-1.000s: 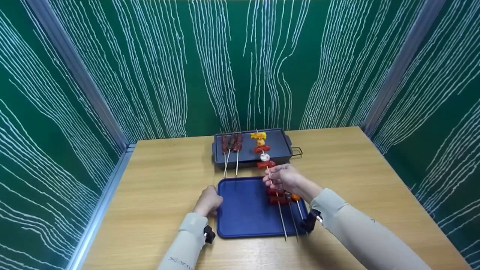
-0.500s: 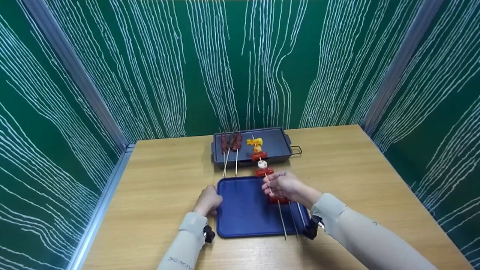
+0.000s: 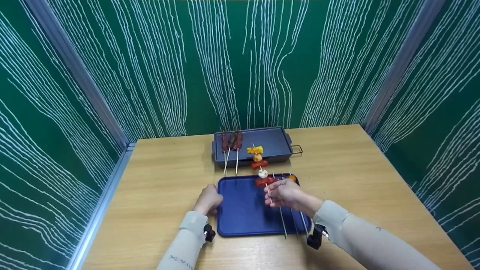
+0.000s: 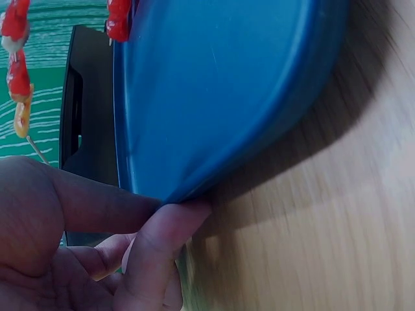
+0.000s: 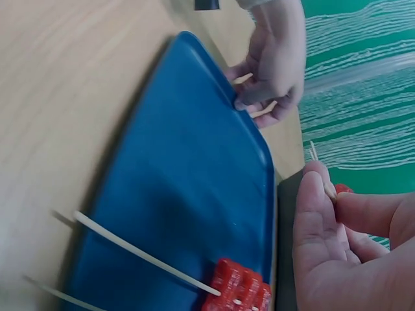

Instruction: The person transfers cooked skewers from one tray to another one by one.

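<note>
My left hand [image 3: 209, 199] pinches the left edge of a blue tray [image 3: 242, 210]. Its thumb and a finger meet on the rim in the left wrist view. Over the tray's right part, my right hand [image 3: 287, 193] pinches the stick of a skewer [image 3: 263, 173] threaded with yellow, white and red pieces. The skewer's far end overlaps the front of the dark griddle [image 3: 266, 142] in the head view. Beneath that hand, several skewers lie on the tray, their sticks [image 3: 283, 223] towards me. Red pieces [image 5: 233, 285] on one show in the right wrist view; my hand partly hides the rest.
Three brown meat skewers [image 3: 231, 141] lie on the griddle's left side, sticks overhanging its front. A wire handle [image 3: 297, 149] sticks out at the griddle's right. Green walls with white lines enclose the wooden table [image 3: 161, 180] behind and at both sides.
My right hand has drawn the mixed skewer back from over the griddle towards me, down over the tray. My left hand has stayed at the tray's edge.
</note>
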A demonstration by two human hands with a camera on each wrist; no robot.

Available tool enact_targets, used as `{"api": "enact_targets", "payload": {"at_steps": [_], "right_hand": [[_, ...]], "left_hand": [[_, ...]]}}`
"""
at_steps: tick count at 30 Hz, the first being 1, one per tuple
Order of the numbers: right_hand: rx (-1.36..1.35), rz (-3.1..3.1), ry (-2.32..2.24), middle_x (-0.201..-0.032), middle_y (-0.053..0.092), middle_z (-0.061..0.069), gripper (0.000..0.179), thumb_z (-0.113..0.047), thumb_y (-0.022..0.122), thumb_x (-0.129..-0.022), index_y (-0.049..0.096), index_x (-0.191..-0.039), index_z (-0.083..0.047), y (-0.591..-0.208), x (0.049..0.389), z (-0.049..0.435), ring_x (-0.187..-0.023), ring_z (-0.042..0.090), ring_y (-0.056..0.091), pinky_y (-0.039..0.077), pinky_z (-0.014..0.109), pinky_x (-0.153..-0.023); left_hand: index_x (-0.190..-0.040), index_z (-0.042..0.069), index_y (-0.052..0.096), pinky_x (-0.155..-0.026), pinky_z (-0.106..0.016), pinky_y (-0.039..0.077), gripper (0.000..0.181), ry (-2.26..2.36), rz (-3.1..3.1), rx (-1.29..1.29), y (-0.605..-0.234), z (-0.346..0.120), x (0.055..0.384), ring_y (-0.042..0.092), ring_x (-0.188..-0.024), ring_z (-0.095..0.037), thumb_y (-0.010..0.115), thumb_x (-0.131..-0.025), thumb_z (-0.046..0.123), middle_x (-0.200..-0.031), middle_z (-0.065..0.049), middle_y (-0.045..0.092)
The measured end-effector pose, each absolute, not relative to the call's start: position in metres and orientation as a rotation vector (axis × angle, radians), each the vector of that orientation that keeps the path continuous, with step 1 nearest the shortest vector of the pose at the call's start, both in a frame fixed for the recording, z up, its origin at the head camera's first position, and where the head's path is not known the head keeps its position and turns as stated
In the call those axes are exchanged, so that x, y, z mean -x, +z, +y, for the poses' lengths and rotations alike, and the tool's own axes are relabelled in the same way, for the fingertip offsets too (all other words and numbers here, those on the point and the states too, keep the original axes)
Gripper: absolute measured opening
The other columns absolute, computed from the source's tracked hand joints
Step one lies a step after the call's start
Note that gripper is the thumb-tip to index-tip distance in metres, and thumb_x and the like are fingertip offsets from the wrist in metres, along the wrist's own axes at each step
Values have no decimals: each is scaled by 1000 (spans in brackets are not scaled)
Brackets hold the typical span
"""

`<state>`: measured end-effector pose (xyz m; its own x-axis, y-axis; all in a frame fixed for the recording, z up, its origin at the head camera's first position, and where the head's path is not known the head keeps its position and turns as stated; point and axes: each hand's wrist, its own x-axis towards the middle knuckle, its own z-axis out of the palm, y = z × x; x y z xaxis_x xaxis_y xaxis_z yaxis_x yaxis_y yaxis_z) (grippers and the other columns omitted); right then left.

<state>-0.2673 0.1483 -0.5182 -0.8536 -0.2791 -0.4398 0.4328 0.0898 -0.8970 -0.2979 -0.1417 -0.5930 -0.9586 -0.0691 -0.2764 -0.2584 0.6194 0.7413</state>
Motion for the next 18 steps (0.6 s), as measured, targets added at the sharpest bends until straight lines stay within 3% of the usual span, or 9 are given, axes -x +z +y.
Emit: {"api": "enact_targets", "payload": {"at_steps": [7, 18], "right_hand": [[-191, 1899, -1778, -85, 74, 13, 13, 10, 60, -99, 68, -109, 9, -527, 250, 147, -70, 19, 76, 67, 27, -63], [-218, 1921, -1732, -88, 74, 15, 17, 11, 60, -97, 67, -113, 11, -546, 227, 144, -72, 21, 76, 68, 29, -64]], "left_hand": [[-86, 5, 55, -38, -40, 59, 7, 1209, 2640, 219, -638, -152, 325, 66, -46, -27, 50, -85, 0, -81, -17, 61], [-92, 3, 60, -40, -43, 62, 11, 1207, 2649, 212, -648, -154, 333, 68, -51, -30, 52, -86, 1, -88, -19, 64]]}}
